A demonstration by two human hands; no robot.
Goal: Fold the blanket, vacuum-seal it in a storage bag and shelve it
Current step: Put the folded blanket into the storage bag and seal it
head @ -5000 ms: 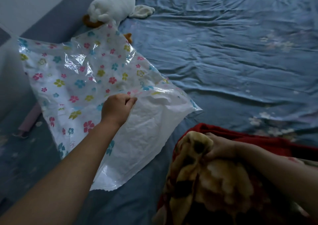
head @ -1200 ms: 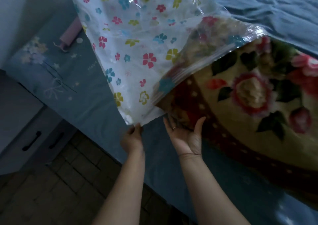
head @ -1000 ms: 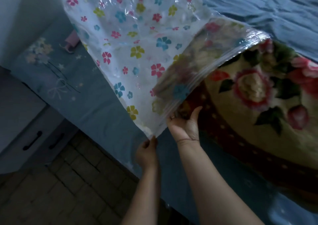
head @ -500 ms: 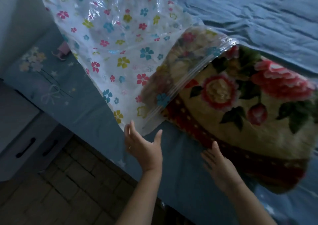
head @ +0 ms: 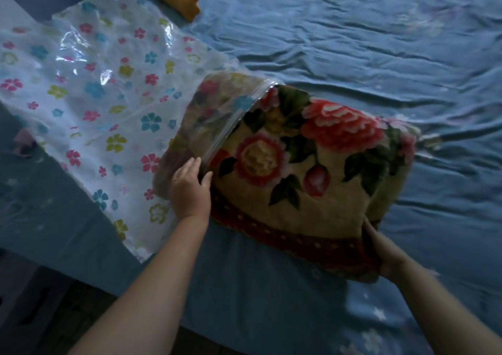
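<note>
- Folded floral blanket (head: pixel 312 180) lies on the bed (head: pixel 353 42), its 10 o'clock end inside the flower-print storage bag (head: pixel 103 102).
- My left hand (head: pixel 190 191) rests flat at the bag's mouth, grip wide.
- My right hand (head: pixel 383 248) grips the blanket's 5 o'clock corner.

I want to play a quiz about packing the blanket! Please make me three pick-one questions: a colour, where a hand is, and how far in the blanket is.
1. What colour is the bed sheet? A) green B) blue C) white
2. Where is the right hand? A) inside the storage bag B) flat on the bed sheet C) on the blanket corner outside the bag
3. How far in is the blanket? A) partly B) fully C) not at all
Answers: 1 B, the rumpled bed sheet looks blue. 2 C, it holds the near corner, away from the bag's mouth. 3 A, only one end shows through the clear plastic; the rest sticks out.
</note>
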